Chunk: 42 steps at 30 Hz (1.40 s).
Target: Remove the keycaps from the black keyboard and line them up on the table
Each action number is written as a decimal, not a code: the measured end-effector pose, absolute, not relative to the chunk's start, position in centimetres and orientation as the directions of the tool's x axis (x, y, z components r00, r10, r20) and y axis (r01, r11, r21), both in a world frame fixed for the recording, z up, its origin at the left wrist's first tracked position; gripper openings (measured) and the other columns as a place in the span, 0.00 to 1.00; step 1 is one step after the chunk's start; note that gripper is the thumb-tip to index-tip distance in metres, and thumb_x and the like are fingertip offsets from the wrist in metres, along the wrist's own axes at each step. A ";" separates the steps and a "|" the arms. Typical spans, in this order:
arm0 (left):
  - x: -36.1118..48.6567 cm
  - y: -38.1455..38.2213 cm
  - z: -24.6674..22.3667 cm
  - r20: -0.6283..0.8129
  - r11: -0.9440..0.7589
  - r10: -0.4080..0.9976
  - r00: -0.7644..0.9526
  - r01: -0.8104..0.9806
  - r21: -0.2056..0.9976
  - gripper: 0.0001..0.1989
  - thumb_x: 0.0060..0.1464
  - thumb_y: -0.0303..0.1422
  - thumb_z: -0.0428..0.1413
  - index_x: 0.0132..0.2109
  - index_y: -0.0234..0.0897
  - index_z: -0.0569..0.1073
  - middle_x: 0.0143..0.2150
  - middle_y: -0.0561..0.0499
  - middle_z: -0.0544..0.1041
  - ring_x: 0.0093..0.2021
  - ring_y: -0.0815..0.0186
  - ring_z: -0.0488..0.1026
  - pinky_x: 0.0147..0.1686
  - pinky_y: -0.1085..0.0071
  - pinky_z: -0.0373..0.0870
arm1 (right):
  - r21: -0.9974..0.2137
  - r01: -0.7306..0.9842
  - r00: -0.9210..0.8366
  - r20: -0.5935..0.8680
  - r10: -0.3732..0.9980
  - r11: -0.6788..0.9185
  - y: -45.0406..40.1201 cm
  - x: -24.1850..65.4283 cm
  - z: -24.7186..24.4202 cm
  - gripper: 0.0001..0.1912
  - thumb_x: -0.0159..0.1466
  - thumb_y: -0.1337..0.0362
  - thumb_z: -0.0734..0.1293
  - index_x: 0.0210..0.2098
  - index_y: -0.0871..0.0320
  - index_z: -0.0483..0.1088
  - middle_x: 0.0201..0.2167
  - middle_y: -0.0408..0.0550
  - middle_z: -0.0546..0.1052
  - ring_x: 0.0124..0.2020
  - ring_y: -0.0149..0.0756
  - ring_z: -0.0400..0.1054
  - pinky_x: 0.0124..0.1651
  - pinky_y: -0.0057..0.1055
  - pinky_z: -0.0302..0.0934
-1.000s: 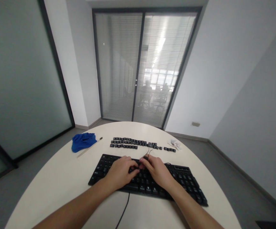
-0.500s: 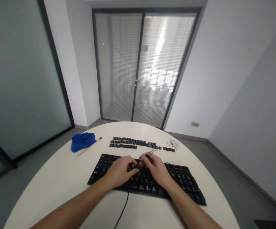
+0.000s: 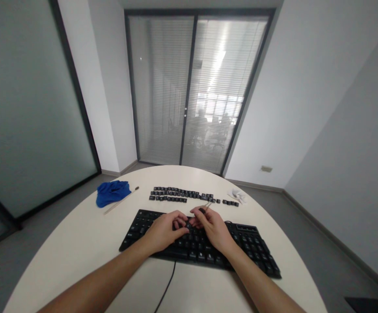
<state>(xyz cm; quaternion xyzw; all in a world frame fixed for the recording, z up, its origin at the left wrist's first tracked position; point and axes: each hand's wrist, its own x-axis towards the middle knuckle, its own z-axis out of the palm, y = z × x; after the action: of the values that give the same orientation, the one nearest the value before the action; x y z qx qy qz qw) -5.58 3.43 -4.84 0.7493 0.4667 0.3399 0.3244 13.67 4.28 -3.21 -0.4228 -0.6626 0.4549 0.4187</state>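
Where pale walls [image 3: 299,108] and a glazed partition with lowered blinds [image 3: 159,108] bound the room, a round cream table [image 3: 78,256] carries a black keyboard [image 3: 252,248] across its middle. Above its keys, the left hand [image 3: 165,230] curls half open, its hold impossible to tell. A blue cloth [image 3: 112,194] lies by the table's left edge, loose keycaps [image 3: 172,194] toward the far edge; the right hand [image 3: 215,228] closes around a wire keycap puller [image 3: 202,210].

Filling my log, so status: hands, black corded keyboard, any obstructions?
Left hand curled over keyboard; right hand gripping black-handled wire tool. Keyboard partly hidden by hands. Loose black square keycaps beyond, not blocking.
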 end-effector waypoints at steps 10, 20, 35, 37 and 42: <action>-5.7 3.8 -4.9 0.192 -0.318 0.925 0.326 0.392 0.863 0.14 0.52 0.33 0.60 0.46 0.38 0.74 0.37 0.50 0.81 0.36 0.64 0.75 0.40 0.69 0.68 | -0.791 0.390 -0.325 0.360 0.875 0.471 3.2 13.5 -2.2 0.16 0.70 0.55 0.59 0.45 0.54 0.74 0.36 0.46 0.79 0.40 0.38 0.74 0.47 0.32 0.63; -5.6 3.9 -5.0 0.198 -0.320 0.927 0.318 0.400 0.859 0.13 0.51 0.30 0.58 0.45 0.37 0.74 0.35 0.51 0.80 0.34 0.65 0.74 0.37 0.70 0.68 | -0.657 0.486 -0.433 0.391 0.812 0.576 2.6 13.4 -1.6 0.13 0.70 0.59 0.58 0.44 0.52 0.74 0.39 0.46 0.79 0.42 0.38 0.72 0.48 0.32 0.62; -5.7 4.6 -5.0 0.179 -0.221 0.951 0.251 0.149 0.964 0.11 0.49 0.35 0.62 0.39 0.33 0.74 0.35 0.47 0.81 0.38 0.61 0.78 0.43 0.65 0.71 | -0.519 0.546 -0.488 0.442 0.753 0.658 3.1 14.1 -2.0 0.12 0.69 0.66 0.60 0.48 0.52 0.71 0.43 0.48 0.77 0.45 0.40 0.70 0.50 0.36 0.61; -5.7 4.5 -4.8 0.173 -0.211 0.952 0.254 0.129 0.969 0.11 0.49 0.34 0.62 0.39 0.33 0.74 0.35 0.47 0.81 0.38 0.60 0.78 0.44 0.65 0.71 | -0.538 0.544 -0.478 0.432 0.765 0.644 3.0 13.9 -2.0 0.12 0.68 0.66 0.61 0.48 0.51 0.72 0.44 0.46 0.78 0.45 0.39 0.71 0.51 0.35 0.61; -5.7 4.2 -4.3 0.130 -0.172 0.954 0.270 0.140 0.975 0.10 0.48 0.32 0.62 0.39 0.33 0.75 0.37 0.46 0.82 0.41 0.59 0.79 0.46 0.65 0.71 | -0.566 0.549 -0.469 0.401 0.787 0.616 3.0 13.8 -1.8 0.09 0.66 0.65 0.64 0.44 0.52 0.74 0.41 0.44 0.80 0.43 0.38 0.72 0.47 0.32 0.62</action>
<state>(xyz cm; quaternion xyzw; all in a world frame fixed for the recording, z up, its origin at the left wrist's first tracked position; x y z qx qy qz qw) -5.66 4.17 -4.32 0.6370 0.4293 0.4248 0.4791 13.75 2.95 -1.81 -0.3986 -0.8375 0.1824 0.3263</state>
